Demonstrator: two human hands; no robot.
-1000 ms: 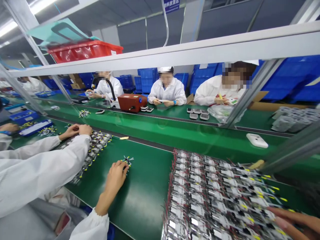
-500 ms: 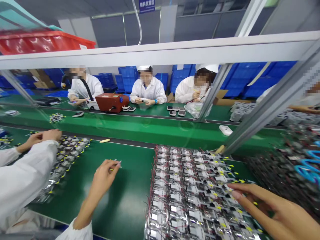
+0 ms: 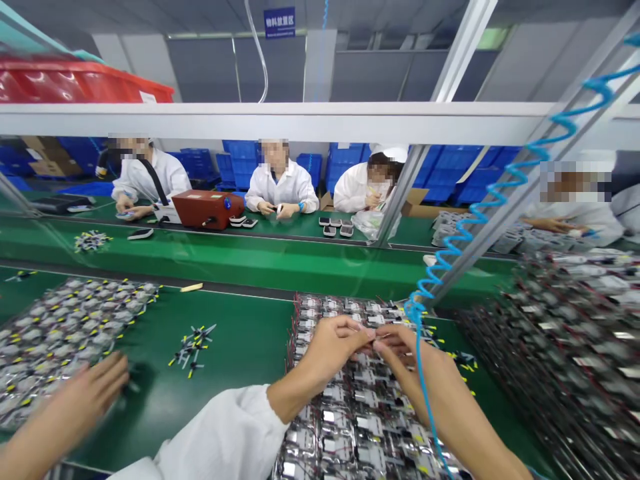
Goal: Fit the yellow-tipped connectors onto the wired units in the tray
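I'm working over the rows of foil-wrapped modules (image 3: 360, 413), my left hand (image 3: 327, 350) and my right hand (image 3: 413, 360) meeting above them on one small piece. My fingers (image 3: 363, 331) are drawn in narrow, both sets pinching close together, though whatever sits between them is too small to make out. The modules lie near the front edge of the green tabletop (image 3: 235, 380), right of its middle, with red wires (image 3: 295, 340) at their side. A coiled blue cord (image 3: 500, 187) drops past my right hand. A small heap of yellow-tipped leads (image 3: 193, 350) lies to my left. My next move calls for a steady pinch, clear of those wires.
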